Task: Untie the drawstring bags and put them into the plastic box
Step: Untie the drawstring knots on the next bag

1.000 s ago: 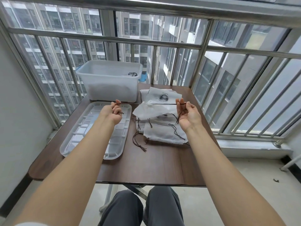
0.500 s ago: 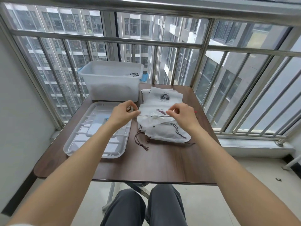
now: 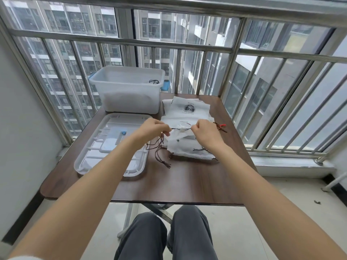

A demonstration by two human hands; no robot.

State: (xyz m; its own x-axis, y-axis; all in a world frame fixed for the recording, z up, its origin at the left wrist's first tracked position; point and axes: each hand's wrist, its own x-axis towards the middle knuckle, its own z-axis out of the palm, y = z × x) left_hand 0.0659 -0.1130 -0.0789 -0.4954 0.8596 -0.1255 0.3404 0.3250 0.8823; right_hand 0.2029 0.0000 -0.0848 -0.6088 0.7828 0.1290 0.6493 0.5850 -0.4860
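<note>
A pile of white drawstring bags with dark cords lies on the right half of the brown table. Over the pile I hold one white bag by its cord. My left hand pinches the cord's left side and my right hand pinches its right side, with the gathered bag mouth bunched between them. The translucent plastic box stands at the table's back left, a dark cord showing inside near its right rim.
The box's lid lies upside down on the table's left half, in front of the box. Metal railing bars close off the far and right sides. A grey wall stands at the left. My knees are under the table's front edge.
My hands came down and closer together over the pile. The cord, stretched wide a second ago, is now a short span with the bag mouth gathered between my fingers.
</note>
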